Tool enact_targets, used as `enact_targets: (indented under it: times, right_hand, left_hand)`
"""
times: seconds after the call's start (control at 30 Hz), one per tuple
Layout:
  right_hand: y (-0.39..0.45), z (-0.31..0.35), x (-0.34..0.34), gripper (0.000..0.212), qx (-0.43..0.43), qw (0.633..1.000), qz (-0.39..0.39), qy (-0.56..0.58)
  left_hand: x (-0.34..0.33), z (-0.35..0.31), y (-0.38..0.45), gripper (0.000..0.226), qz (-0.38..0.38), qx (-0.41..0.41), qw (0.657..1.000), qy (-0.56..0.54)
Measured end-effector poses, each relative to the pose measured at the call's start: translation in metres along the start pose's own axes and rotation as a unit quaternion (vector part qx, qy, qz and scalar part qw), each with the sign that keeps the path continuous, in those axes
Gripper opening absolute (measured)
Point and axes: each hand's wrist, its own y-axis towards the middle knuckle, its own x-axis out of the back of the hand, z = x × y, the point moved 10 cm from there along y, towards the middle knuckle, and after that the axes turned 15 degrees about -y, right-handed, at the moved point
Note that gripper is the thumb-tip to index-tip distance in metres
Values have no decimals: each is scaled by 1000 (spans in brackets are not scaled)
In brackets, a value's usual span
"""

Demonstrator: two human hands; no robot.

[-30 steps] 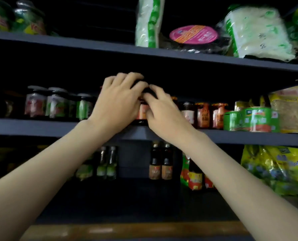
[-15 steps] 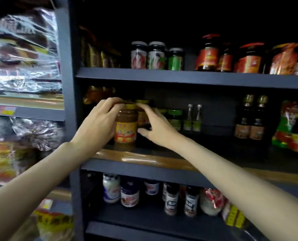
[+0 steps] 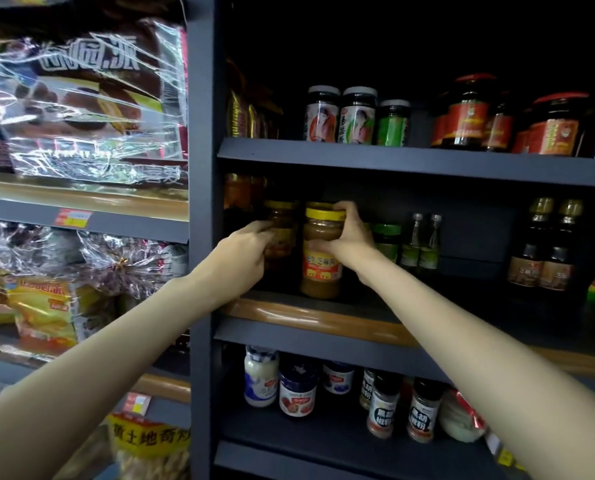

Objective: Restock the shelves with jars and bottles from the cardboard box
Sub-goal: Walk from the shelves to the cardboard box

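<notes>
On the left end of the middle shelf [image 3: 324,318], just behind its wooden front edge: yellow-lidded jar [image 3: 322,261] upright, base seemingly down on the board, gripped by the right hand [image 3: 353,245], fingers curled over lid and shoulder. Just beside it, toward the left corner: second jar [image 3: 281,225], held by the left hand [image 3: 244,259], fingers wrapped round its side.

Likely risks: clinking the two jars together; tipping the front one over the edge if released so near it.

Crowding on the right: green-lidded jar [image 3: 388,239] close behind the right hand, then two small bottles [image 3: 421,245]. Shelf upright [image 3: 200,168] hard by the left wrist.
</notes>
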Motion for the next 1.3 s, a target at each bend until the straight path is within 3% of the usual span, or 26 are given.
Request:
enact_targets:
  times: [0.13,0.27,0.43,0.67,0.77,0.83,0.9,0.97,1.3]
  right_hand:
    - [7,-6,7,85,10,993,10,-113]
    - [-13,17,10,89,117,927,-56,-353]
    - [-5,18,-8,86,135,927,-45,-348]
    - [14,17,-21,81,98,942,-47,-317]
    - [-1,14,-14,68,108,946,-43,-304]
    - [-13,0,-25,63,105,929,40,-353]
    - [-24,-26,-44,71,61,902,182,-387]
    - [-30,-42,-56,82,31,867,268,-418]
    - [-15,-51,-70,83,25,787,278,-550]
  left_hand:
    - [-12,3,2,49,23,3,999,28]
    - [-27,4,4,42,44,5,998,32]
    - [-43,16,14,39,72,39,997,10]
    - [-70,26,30,63,187,99,977,6]
    - [-81,36,32,65,216,118,969,-2]
    - [-85,39,31,65,230,122,965,0]
    - [-89,39,31,66,246,125,961,5]
    - [-93,41,32,66,259,132,956,29]
    - [-98,54,43,72,270,132,922,243]
